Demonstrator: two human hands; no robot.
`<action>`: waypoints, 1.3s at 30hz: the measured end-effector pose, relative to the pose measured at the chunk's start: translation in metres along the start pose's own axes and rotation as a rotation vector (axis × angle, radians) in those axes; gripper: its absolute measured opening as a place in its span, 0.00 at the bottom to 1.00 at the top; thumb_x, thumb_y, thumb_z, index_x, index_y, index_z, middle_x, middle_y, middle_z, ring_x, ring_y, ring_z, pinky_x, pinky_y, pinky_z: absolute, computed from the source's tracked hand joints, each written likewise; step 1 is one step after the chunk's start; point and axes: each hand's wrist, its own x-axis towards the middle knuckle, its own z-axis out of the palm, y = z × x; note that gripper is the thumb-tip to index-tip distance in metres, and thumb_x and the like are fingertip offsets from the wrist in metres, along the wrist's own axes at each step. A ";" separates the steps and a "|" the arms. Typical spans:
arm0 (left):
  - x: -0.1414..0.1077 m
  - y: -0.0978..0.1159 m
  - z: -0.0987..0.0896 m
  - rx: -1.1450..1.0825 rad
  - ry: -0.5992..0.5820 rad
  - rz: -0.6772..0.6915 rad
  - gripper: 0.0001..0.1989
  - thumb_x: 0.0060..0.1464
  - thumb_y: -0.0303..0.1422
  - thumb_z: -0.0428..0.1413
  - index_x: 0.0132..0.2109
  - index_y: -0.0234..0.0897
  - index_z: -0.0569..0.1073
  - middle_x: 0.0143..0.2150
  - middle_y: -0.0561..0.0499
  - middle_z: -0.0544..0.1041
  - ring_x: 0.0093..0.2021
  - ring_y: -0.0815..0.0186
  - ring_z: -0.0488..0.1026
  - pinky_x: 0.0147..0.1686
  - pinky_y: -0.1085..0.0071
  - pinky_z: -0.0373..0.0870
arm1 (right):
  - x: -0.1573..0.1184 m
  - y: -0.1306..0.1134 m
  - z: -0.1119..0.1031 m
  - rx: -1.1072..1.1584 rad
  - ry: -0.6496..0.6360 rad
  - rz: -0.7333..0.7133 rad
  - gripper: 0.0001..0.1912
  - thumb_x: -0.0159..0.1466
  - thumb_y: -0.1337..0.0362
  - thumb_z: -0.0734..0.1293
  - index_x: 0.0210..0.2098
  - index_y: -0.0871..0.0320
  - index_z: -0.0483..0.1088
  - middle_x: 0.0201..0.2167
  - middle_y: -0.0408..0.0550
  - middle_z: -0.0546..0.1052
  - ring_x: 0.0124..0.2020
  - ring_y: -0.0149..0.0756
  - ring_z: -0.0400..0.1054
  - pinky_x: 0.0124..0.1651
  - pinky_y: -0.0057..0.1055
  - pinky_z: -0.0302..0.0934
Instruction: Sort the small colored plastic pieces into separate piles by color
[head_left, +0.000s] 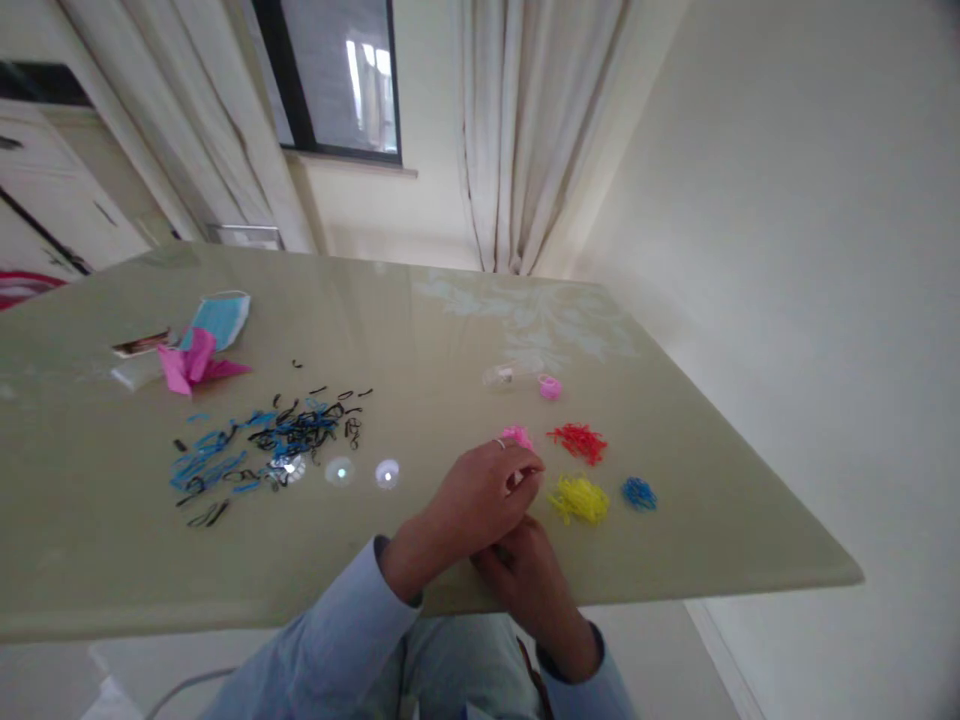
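My left hand [480, 500], with a ring on one finger, reaches across above my right hand. Its fingers are curled together near the yellow rubber bands [581, 499]; whatever they pinch is too small to make out. Below it, my right hand [529, 575] is closed close to the table's front edge, its fingertips partly hidden. Just beyond my left knuckles lies a pink pile of bands [517, 436], partly covered. Red rubber bands [580, 442] and a small blue heap of bands [639, 493] lie to the right. Black and blue bands [300, 430] are scattered mixed on the left.
A pink round item [550, 387] and a clear plastic piece [502, 375] lie behind the piles. Far left on the glossy table [420, 330] are a pink folded paper [196, 365] and a blue face mask [219, 321]. A wall [825, 300] stands along the right.
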 end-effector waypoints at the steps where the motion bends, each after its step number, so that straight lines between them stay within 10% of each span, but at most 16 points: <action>1: -0.012 -0.007 -0.004 0.000 0.017 -0.024 0.09 0.60 0.30 0.54 0.43 0.38 0.79 0.40 0.49 0.80 0.38 0.64 0.74 0.41 0.69 0.67 | 0.001 0.000 0.000 -0.017 -0.002 -0.017 0.13 0.66 0.63 0.63 0.28 0.58 0.74 0.29 0.50 0.80 0.34 0.38 0.73 0.37 0.30 0.62; 10: -0.101 -0.063 -0.028 -0.116 0.185 -0.128 0.09 0.61 0.30 0.54 0.41 0.34 0.79 0.35 0.49 0.78 0.37 0.66 0.73 0.39 0.71 0.67 | 0.004 0.003 -0.007 -0.212 -0.047 0.005 0.25 0.70 0.55 0.61 0.18 0.57 0.62 0.18 0.41 0.65 0.22 0.30 0.61 0.27 0.26 0.54; 18: -0.113 -0.062 -0.040 -0.248 0.197 -0.128 0.09 0.59 0.28 0.55 0.40 0.35 0.80 0.36 0.48 0.79 0.38 0.65 0.74 0.40 0.71 0.67 | 0.047 -0.032 -0.006 -0.132 -0.174 0.120 0.24 0.69 0.49 0.60 0.24 0.57 0.71 0.20 0.42 0.72 0.23 0.31 0.67 0.28 0.26 0.58; 30: -0.110 -0.066 -0.035 -0.271 0.205 -0.110 0.12 0.58 0.26 0.53 0.41 0.35 0.81 0.39 0.45 0.82 0.40 0.61 0.77 0.42 0.69 0.70 | 0.182 -0.067 0.089 -0.231 -0.505 -0.236 0.10 0.67 0.64 0.65 0.34 0.58 0.78 0.31 0.45 0.79 0.33 0.32 0.69 0.38 0.28 0.58; 39: -0.105 -0.069 -0.033 -0.256 0.218 -0.103 0.12 0.56 0.23 0.52 0.40 0.34 0.80 0.42 0.45 0.82 0.42 0.60 0.77 0.44 0.69 0.70 | 0.211 -0.059 0.142 -0.400 -0.597 -0.361 0.08 0.62 0.70 0.68 0.37 0.58 0.80 0.31 0.46 0.78 0.33 0.34 0.69 0.39 0.29 0.57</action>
